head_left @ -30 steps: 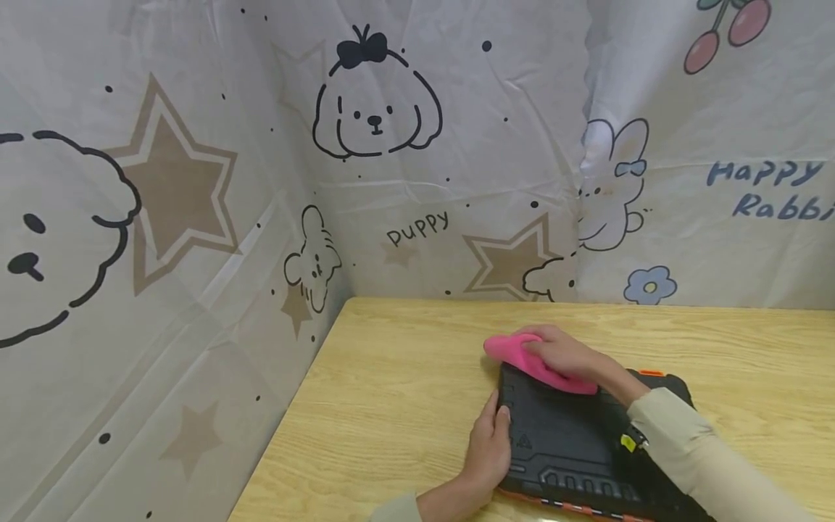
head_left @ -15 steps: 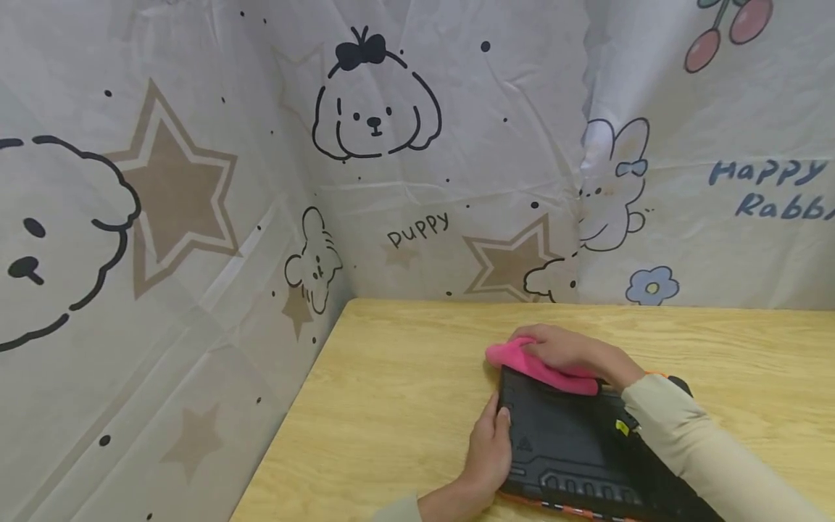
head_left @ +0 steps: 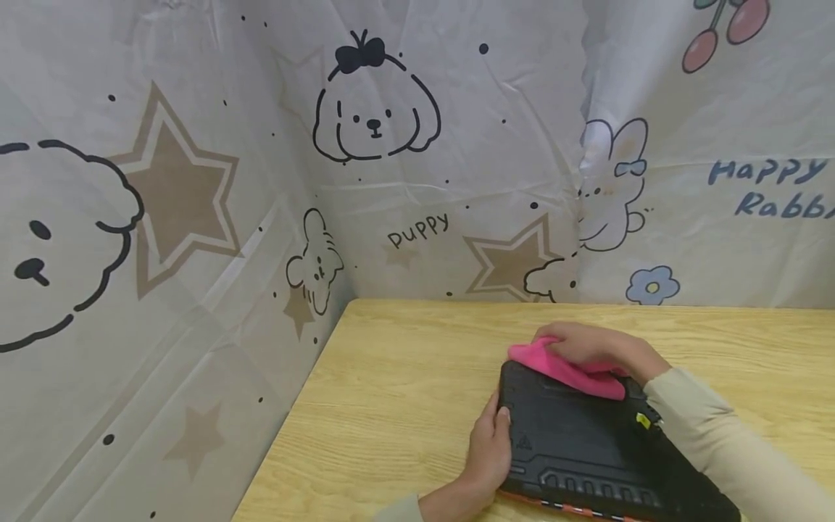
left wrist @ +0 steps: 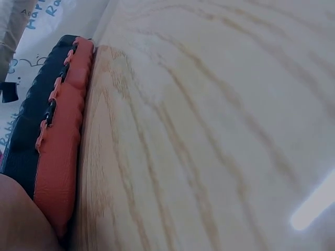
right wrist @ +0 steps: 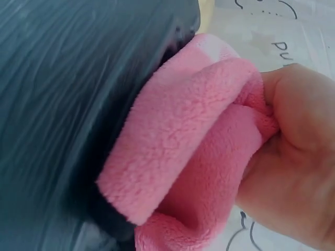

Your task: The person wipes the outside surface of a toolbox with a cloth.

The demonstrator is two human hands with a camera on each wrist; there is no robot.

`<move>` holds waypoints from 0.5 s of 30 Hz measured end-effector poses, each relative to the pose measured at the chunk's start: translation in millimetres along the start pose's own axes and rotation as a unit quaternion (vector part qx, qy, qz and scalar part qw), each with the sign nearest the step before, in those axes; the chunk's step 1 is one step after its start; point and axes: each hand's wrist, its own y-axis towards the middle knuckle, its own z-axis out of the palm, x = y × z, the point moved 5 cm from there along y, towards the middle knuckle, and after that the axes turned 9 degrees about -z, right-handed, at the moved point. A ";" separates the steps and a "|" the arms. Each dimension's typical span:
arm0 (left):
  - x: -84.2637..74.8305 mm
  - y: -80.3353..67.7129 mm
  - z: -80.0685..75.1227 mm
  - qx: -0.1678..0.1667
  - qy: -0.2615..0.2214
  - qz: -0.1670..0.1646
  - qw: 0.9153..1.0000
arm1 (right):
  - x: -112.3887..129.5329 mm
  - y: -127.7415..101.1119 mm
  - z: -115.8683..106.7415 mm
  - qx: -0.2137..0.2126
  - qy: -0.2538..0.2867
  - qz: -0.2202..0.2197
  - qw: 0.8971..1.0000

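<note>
**Pink cloth held against the far end of a braced black case**

On the light wooden table [head_left: 404, 377], near its front edge, a flat black rugged plastic case with an orange rubber rim [head_left: 587, 449] is laid flat. A folded pink fleece cloth [head_left: 564, 370] is gripped by the right hand [head_left: 596, 346], whose fingers are curled round a bunched fold of it, as the right wrist view shows [right wrist: 293, 157]; the cloth [right wrist: 188, 141] is pressed onto the case's dark ribbed top [right wrist: 63, 104] at its far edge. The left hand [head_left: 491, 453] is set against the case's left side, thumb on the upper edge; in all likelihood the case is being steadied so that it does not slide under the cloth. How tightly that hand closes cannot be told. In the left wrist view the orange rim [left wrist: 63, 141] is seen lying on the table.

The case's long axis runs from the far left toward the near right, its far short end facing the printed cartoon backdrop sheet [head_left: 391, 145].
</note>
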 end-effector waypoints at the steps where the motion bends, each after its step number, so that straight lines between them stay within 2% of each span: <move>1: -0.2 -0.1 0.1 -0.002 0.001 0.001 1.000 | -1.6 -2.7 -1.7 0.002 -0.001 0.002 1.000; 8: -0.2 0.8 -1.5 -0.013 0.001 0.006 1.000 | -8.9 -21.0 -13.4 0.026 -0.017 0.016 0.999; 15: 2.5 2.1 0.6 -0.016 0.005 0.001 1.000 | -25.4 -44.1 -23.6 0.028 -0.049 0.028 0.998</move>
